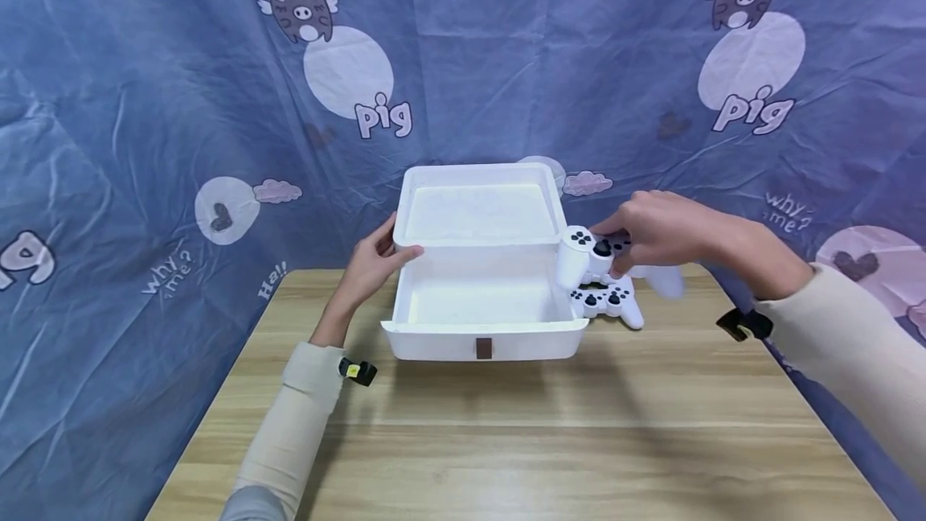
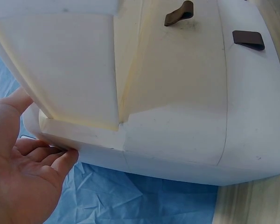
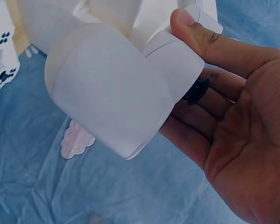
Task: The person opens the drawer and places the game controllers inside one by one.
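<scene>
A white plastic box has two open compartments, one behind the other, and a brown tab on its front. My left hand grips the box's left side, thumb toward the front; in the left wrist view that hand has its fingertips against the side. A white game controller is in my right hand, held up beside the box's right side. The right wrist view shows the right hand with its thumb on one side of the controller and the fingers on the other.
Another white game controller lies on the wooden table right of the box, partly hidden by the held one. Behind the table hangs a blue cloth with pig prints. Each sleeve carries a small black wrist camera.
</scene>
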Demonstrator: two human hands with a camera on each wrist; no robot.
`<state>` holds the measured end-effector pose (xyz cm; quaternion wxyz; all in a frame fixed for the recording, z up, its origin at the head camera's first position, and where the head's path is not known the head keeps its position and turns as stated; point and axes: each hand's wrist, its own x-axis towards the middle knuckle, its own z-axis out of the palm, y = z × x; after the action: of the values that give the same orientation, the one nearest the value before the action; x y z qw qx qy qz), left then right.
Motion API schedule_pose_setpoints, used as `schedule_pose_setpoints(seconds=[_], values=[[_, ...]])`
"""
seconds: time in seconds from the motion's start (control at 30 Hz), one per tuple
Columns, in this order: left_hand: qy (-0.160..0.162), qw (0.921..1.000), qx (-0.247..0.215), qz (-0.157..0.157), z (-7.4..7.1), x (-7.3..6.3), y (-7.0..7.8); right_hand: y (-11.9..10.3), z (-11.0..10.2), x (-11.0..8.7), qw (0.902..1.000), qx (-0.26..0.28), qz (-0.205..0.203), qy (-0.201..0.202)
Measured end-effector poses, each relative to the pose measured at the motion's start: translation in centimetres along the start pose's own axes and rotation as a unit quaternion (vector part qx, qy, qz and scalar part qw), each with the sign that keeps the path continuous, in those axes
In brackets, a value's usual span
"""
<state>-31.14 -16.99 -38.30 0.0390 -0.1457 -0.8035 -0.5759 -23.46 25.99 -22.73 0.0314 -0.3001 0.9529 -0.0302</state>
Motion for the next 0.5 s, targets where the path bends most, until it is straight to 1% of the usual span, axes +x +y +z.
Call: schedule_pose_setpoints(seconds=[0.2, 0.27, 0.5], values=[[0.0, 1.0, -0.003, 0.002, 0.0, -0.1, 0.0, -1.5, -0.7, 1.2, 0.9996, 0.002, -0.024, -0.015], [-0.001, 1.0, -0.004, 0.001, 0.0, -0.1, 0.0, -1.9, -0.8, 1.6, 0.999, 0.0, -0.041, -0.017], [-0.002, 1.0, -0.008, 0.001, -0.1, 0.0, -0.1, -3.4, -1.0, 2.9, 0.9969, -0.008, -0.073, -0.028]])
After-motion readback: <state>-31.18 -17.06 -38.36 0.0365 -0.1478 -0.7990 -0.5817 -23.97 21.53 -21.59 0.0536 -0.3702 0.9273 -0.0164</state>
